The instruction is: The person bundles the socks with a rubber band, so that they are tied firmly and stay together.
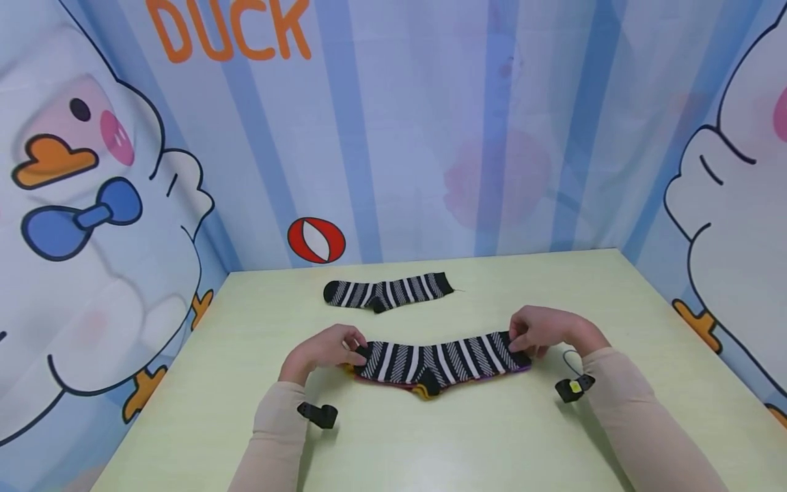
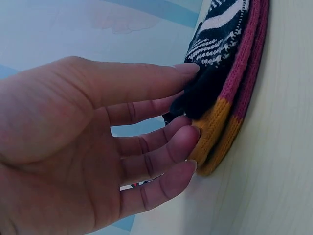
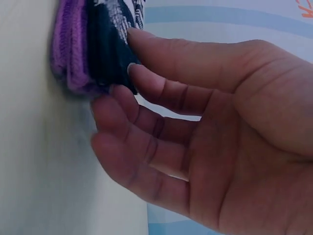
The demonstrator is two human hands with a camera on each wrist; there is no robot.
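A black-and-white striped sock [image 1: 443, 361] lies stretched between my two hands, its black heel toward me. My left hand [image 1: 330, 347] pinches the black toe end between thumb and index finger. At the other end my right hand [image 1: 544, 329] pinches the black cuff. Beneath this sock lie coloured knit socks, with a mustard toe [image 2: 215, 129] and magenta body in the left wrist view and a purple cuff [image 3: 73, 54] in the right wrist view. Most of the coloured layer is hidden by the striped sock on top.
Farther back on the pale table [image 1: 258, 307] lies a second striped sock [image 1: 406, 291], flat, a loose thread at its cuff. A printed duck curtain [image 1: 406, 137] hangs behind the table and at both sides. Small black cameras [image 1: 320, 415] sit at the wrists.
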